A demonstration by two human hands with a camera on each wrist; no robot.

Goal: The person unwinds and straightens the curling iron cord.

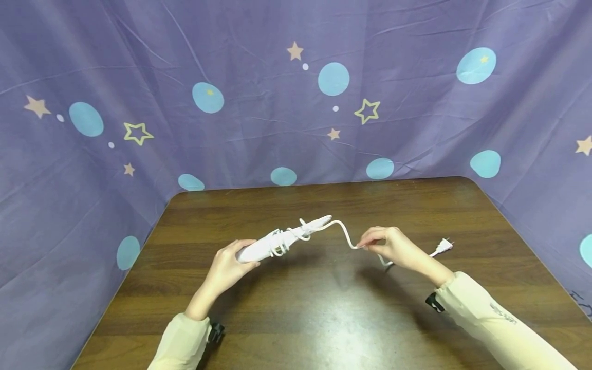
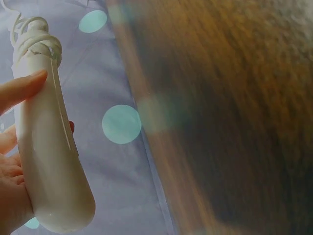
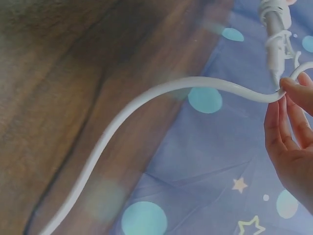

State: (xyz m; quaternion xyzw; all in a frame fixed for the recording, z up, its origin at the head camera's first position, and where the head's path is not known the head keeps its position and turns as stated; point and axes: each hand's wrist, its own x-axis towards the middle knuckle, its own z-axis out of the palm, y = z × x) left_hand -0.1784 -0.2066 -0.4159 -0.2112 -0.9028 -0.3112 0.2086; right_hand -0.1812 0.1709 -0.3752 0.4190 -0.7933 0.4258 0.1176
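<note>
One wand [image 1: 261,248], white, was up over the table [image 1: 287,313], its thick end gripped in the left hand [image 1: 227,267] and cord [image 3: 195,82] looped round it. The right hand [image 1: 394,245] pinched the cord between thumb and fingers; from where I stood, the plug [image 1: 444,246] showed to that hand's right.

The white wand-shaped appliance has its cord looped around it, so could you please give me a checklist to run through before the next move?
1. Left hand grips the thick end of the white wand-shaped appliance: ok.
2. Right hand pinches the cord: ok.
3. Cord free of loops around the appliance: not ok, several turns circle it.
4. Plug out of any socket: ok, its prongs are exposed.
5. Plug resting on the table: cannot tell, contact is unclear in the head view.
</note>
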